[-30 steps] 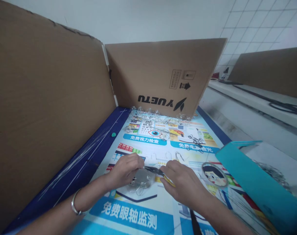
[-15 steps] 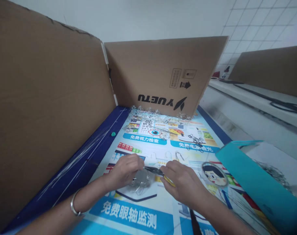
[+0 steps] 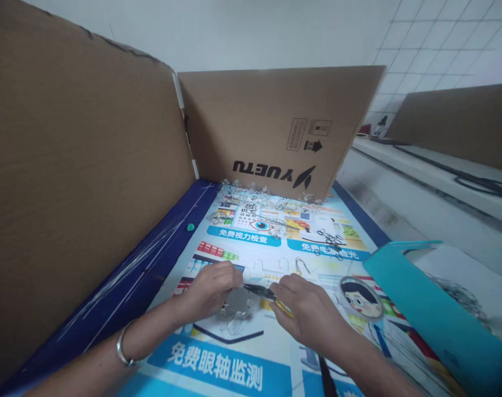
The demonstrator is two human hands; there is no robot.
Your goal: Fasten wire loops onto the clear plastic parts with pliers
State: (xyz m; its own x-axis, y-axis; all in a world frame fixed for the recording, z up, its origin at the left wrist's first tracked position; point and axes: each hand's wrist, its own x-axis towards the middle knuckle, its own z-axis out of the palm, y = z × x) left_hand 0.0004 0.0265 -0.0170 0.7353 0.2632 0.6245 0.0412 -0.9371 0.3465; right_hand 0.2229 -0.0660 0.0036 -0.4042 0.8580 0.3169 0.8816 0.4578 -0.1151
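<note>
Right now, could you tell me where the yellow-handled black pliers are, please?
In the head view, low centre, the pliers are in the right hand, tips by the left hand.

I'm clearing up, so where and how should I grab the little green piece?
Pinch the green piece by opposite sides, probably with the left hand, coming from above and the right: it looks small and rounded, and cardboard stands to its left.

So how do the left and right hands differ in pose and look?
Left hand is closed at the tips of the pliers, right hand grips their handles. Left hand's wrist wears a silver bangle; right hand's is bare. Both are ungloved, over the printed sheet.
</note>
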